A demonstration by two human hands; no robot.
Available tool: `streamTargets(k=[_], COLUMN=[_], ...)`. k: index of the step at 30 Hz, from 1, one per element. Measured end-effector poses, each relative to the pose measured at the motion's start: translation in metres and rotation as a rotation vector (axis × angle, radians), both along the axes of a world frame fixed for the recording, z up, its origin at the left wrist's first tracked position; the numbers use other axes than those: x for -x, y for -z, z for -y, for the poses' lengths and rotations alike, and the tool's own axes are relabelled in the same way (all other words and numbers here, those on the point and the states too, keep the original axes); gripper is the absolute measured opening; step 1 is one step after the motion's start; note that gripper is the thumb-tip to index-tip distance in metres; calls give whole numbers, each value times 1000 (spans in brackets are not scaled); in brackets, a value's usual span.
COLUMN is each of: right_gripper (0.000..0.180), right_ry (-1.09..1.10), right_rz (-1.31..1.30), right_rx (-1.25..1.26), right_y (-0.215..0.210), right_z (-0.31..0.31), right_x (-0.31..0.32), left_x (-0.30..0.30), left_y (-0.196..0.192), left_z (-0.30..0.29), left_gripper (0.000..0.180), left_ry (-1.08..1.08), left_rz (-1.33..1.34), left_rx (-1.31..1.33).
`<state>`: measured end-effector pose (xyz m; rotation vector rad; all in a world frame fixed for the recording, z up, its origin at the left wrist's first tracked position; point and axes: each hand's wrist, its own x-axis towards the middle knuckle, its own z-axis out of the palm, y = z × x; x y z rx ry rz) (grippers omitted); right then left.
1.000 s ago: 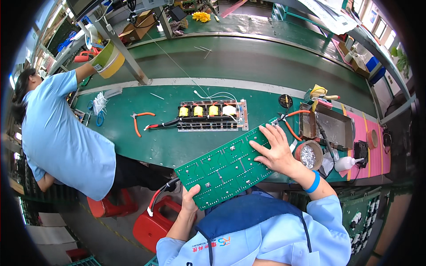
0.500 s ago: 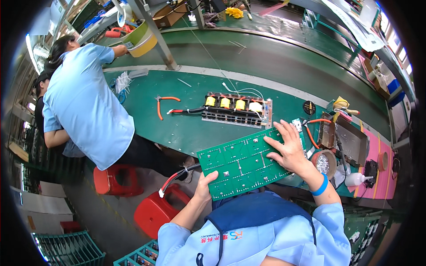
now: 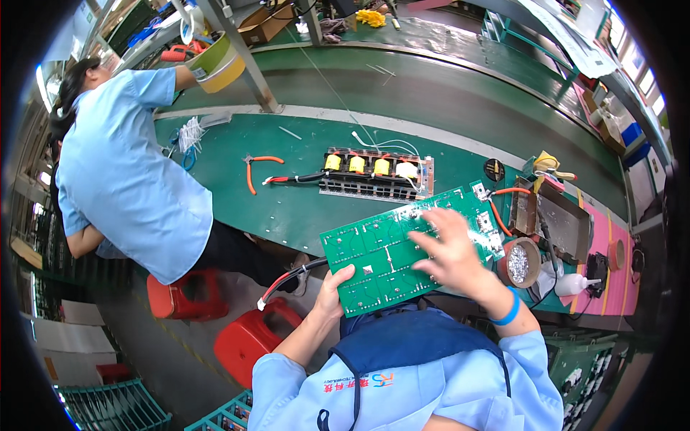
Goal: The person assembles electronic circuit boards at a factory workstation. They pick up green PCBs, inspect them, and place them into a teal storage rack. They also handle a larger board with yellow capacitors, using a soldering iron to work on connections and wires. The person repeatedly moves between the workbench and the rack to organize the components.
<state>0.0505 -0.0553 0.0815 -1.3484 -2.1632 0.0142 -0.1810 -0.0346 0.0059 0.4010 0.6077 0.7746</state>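
Observation:
A large green circuit board (image 3: 370,248), its face with the solder spots upward, is held tilted in front of my body. My left hand (image 3: 332,293) grips its left end, thumb on top and fingers hidden underneath. Over the right half of the board is my right hand (image 3: 456,255), slightly blurred, fingers spread; whether they touch the surface I cannot tell. A cable (image 3: 287,279) with red and black wires and a white plug hangs out past the left end. Beyond lies another board assembly (image 3: 376,174) with yellow-wrapped coils.
Orange-handled cutters (image 3: 251,172) lie left on the green bench, another orange-handled tool (image 3: 497,215) right. Further right stand a bowl of silvery bits (image 3: 519,263), a metal tray (image 3: 564,223) and a white squeeze bottle (image 3: 575,284). A co-worker (image 3: 133,172) stands left, near red stools (image 3: 251,341).
My right hand has shifted left across the board, its fingers lifting and blurring, baring the right end. My left hand keeps its grip. The co-worker has leaned slightly left.

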Motion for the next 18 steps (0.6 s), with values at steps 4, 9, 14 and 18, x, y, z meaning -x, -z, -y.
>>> streamTargets(k=[4, 9, 14, 18], right_gripper=[51, 50, 44, 35], right_ry=[41, 23, 15, 16], right_rz=[113, 148, 130, 64], right_rx=[53, 57, 74, 54], right_y=[9, 18, 25, 25], right_z=[-12, -8, -7, -9], right_x=[23, 20, 21, 19], left_x=[-9, -12, -13, -12], left_y=[-6, -7, -6, -4], left_z=[0, 1, 1, -3], left_gripper=[48, 49, 48, 47], left_ry=[15, 34, 47, 62], left_rz=[-53, -53, -41, -51], left_rx=[-45, -41, 21, 21])
